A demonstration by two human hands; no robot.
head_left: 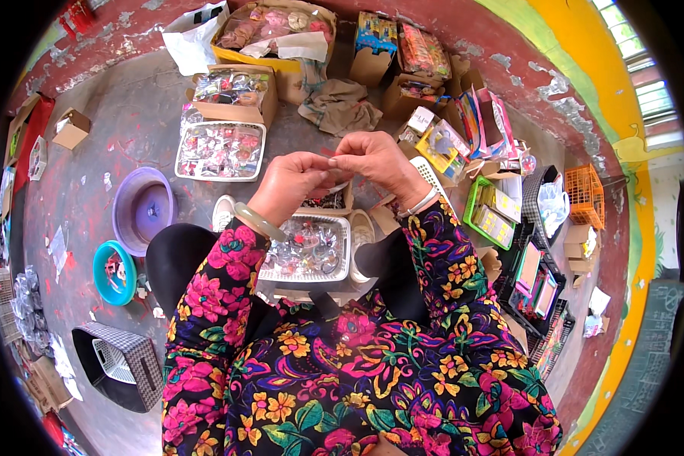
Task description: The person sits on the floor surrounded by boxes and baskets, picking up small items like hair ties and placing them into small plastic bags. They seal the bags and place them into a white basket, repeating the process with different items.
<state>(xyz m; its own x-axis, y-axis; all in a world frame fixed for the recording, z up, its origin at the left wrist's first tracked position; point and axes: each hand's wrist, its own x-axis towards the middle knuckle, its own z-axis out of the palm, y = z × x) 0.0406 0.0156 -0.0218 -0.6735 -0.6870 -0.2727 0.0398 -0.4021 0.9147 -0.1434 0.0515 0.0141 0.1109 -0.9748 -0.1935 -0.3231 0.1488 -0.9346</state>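
My left hand (300, 178) and my right hand (380, 159) meet in front of me, fingertips pinched close together. A tiny reddish bit (327, 152) shows between them, too small to name. A pale bangle (260, 222) circles my left wrist, and a thin bracelet (420, 201) is on my right. Below the hands, between my shoes, stands a white plastic basket (348, 251) of small items in clear bags. A cardboard box (347, 204) with small dark and coloured pieces lies just behind it, partly hidden by my hands.
Another white basket (178, 161) of bagged trinkets stands ahead left, beside an open carton (268, 106). On the left are a purple basin (121, 201), a teal basin (99, 283) and a checked bin (140, 365). A green tray (475, 201) and an orange crate (585, 199) sit right.
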